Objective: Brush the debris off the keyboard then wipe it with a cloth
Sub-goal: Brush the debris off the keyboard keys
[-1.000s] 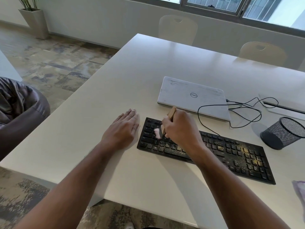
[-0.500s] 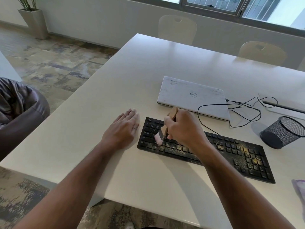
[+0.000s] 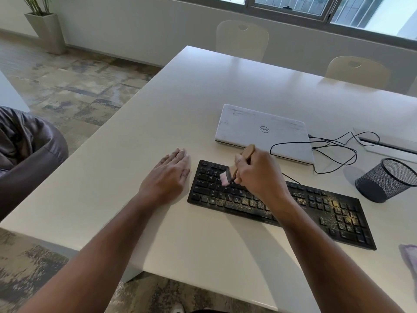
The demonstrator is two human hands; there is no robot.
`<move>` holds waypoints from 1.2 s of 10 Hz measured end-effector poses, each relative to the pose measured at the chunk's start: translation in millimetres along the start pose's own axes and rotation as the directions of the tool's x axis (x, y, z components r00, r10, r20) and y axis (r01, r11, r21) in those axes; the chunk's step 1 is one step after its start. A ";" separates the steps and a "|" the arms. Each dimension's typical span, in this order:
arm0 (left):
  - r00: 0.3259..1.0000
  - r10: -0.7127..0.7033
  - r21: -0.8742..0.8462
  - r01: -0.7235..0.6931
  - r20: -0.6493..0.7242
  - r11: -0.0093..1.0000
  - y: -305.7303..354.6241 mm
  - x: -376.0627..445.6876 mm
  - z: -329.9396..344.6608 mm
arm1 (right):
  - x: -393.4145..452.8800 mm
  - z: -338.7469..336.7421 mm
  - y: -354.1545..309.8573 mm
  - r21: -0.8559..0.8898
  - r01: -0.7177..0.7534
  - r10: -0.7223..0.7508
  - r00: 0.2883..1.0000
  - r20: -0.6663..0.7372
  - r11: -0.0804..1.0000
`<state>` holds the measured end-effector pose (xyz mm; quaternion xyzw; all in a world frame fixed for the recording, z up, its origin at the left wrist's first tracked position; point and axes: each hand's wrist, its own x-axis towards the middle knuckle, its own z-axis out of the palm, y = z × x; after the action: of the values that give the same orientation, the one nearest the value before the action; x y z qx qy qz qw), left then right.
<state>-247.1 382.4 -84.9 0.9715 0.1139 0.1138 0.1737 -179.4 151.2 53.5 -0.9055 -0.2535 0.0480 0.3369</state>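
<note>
Black keyboard (image 3: 279, 204), near table's (image 3: 203, 105) front edge, dusted with debris (image 3: 338, 211) rightward. Over its left keys, right hand (image 3: 259, 175) gripping brush (image 3: 234, 168); just left, flat left hand (image 3: 168, 175), fingers straight. Cloth (image 3: 409, 258) far right; bare tabletop leftward.

Two bare forearms enter from the near edge, one on the left, one on the right. No sleeve, cuff, watch, band or ring shows on either as far as the wrists and fingers can be seen. The left hand (image 3: 168, 176) is ungloved; its nails are short and unpainted. The right hand (image 3: 259, 175) is likewise ungloved. Clothing above the forearms falls outside the view.
</note>
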 end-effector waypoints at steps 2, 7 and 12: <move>1.000 0.004 0.005 -0.004 0.001 1.000 -0.8 0.3 1.3 | 1.8 -0.2 -1.5 -0.029 0.048 -0.045 0.995 0.084 0.998; 1.000 0.003 0.005 -0.003 -0.006 1.000 0.7 -0.2 -1.1 | 0.1 -4.9 -1.0 -0.011 0.085 -0.083 0.991 0.104 0.996; 1.000 0.000 0.007 0.000 -0.011 1.000 2.1 -0.2 -0.2 | -3.2 -5.0 8.3 -0.001 0.183 -0.178 0.958 0.223 0.983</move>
<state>-246.9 380.4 -84.0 0.9714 0.1155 0.1189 0.1699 -177.3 141.3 51.8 -0.8711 -0.3718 0.1152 0.2994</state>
